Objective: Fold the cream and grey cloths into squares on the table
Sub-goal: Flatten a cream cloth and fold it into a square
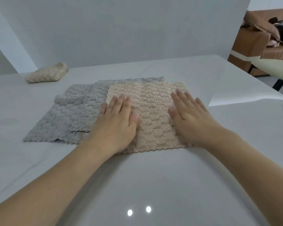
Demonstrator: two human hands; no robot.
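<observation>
Two hands flat, fingers straight, pressing cream cloth (pixel 151 111) mid-table (pixel 153 185): left hand (pixel 117 121) on its left edge, right hand (pixel 189 118) on its right. Grey cloth (pixel 69 115) underneath, poking out left. Folded cream cloth (pixel 47 75) far left.

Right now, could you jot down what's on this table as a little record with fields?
surface: white table
cream cloth: spread flat, partly overlapping the grey one
grey cloth: spread out to the left, layers uneven
left hand: flat, pressing the cream cloth
right hand: flat, pressing the cream cloth
folded cream cloth: far left, apart from the others
</observation>
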